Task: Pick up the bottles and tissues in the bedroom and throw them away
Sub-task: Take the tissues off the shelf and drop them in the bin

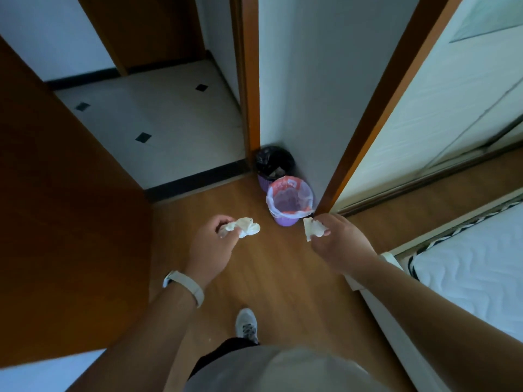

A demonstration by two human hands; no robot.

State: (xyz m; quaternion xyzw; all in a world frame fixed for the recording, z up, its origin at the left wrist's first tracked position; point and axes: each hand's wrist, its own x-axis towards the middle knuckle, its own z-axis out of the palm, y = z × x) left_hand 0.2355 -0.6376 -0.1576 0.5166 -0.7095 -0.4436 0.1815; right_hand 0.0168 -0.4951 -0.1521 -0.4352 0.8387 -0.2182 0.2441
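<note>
My left hand (pixel 210 247) grips a crumpled white tissue (pixel 246 226) that sticks out past the fingers. A second crumpled tissue (pixel 312 228) is pinched in my right hand (pixel 343 244). Both hands hover above the wooden floor, just short of a purple bin (pixel 290 200) lined with a clear pink-rimmed bag. That bin stands between the two hands and a little beyond them. Behind it, against the wall corner, is another purple bin with a black bag (pixel 273 164). No bottle is in view.
An open brown door (pixel 56 222) fills the left side, with a tiled hallway (pixel 158 120) beyond the threshold. A white wardrobe with a brown frame (pixel 376 123) rises on the right. A white mattress (pixel 475 273) lies at the right edge. My shoe (pixel 246 325) is on the floor below.
</note>
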